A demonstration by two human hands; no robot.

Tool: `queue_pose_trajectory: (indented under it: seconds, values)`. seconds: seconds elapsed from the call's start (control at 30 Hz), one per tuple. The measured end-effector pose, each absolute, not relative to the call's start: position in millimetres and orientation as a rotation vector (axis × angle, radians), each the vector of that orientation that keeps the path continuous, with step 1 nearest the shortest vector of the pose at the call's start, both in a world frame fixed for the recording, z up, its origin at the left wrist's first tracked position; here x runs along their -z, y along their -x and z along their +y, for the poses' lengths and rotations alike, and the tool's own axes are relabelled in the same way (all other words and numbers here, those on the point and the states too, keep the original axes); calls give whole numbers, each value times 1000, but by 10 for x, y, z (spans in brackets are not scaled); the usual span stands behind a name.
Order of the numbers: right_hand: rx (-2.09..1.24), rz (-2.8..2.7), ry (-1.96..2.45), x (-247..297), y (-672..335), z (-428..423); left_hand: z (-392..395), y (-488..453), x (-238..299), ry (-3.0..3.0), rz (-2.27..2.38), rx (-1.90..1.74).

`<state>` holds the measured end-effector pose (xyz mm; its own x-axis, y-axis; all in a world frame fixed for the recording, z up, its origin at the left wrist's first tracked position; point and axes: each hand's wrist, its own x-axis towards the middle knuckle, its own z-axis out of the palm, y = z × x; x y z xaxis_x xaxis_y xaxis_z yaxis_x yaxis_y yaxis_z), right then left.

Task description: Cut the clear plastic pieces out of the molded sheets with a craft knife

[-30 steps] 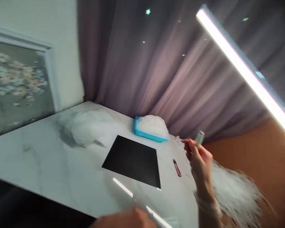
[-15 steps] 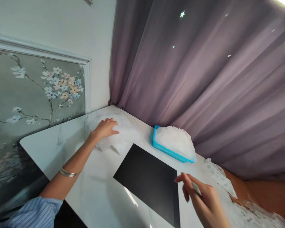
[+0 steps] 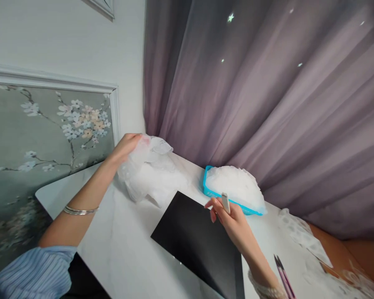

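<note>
At the far left of the table, my left hand (image 3: 129, 146) is closed on the upper edge of a thin, translucent white sheet (image 3: 134, 174), its fingertips partly behind the material. The sheet is crumpled and raised, bunched over a white pile (image 3: 162, 180). My right hand (image 3: 229, 214) hovers over the far right part of a black rectangular board (image 3: 187, 241). A short, pale-handled tool (image 3: 226, 203) sticks up from its curled grip; the tool's working end is hidden. Just behind that hand is a blue basket (image 3: 206, 176) heaped with white material (image 3: 233, 182).
Pointed tweezers (image 3: 284, 276) with pinkish handles lie to the right of my right forearm. White lacy fabric (image 3: 303, 234) spreads along the right side, beside a brown surface (image 3: 349, 253). Purple curtains (image 3: 252, 104) hang behind the white table (image 3: 124, 249).
My left hand has moved up and back, lifting the translucent sheet. My right hand has shifted left and up over the board, its tool now upright. The tweezers have come into view.
</note>
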<state>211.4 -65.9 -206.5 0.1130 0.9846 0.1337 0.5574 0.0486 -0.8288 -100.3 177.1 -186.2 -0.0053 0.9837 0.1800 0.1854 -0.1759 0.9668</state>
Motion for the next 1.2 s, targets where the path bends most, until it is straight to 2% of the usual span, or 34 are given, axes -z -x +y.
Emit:
queue_pose_trajectory:
  seconds: [0.13,0.37,0.47,0.6,0.7,0.8,0.97,1.2]
  values:
    - [-796,-1337,1479,2152,-2011,-308,1557,997,1524,-1435,1014,-1238]
    - [-1398,-990,1026,2414,-1668,163,1045,710,1255,-1115,699,-871]
    - [-1471,-950,903,2449,-1550,96,924,649,1374,-899,673,-857]
    - [-1315,-894,842,2228,-1666,-157,759,620,1841,-674,700,-800]
    - [-1223,-944,904,2005,-1873,-353,583,525,2257,-612,694,-737]
    - [-1271,-974,1051,1917,-2049,-536,448,367,2514,-569,634,-693]
    - [-1456,-884,1252,2077,-2299,-785,432,148,2553,-575,537,-611]
    - [-1712,-1054,1215,2381,-2548,-915,520,19,2461,-753,517,-426]
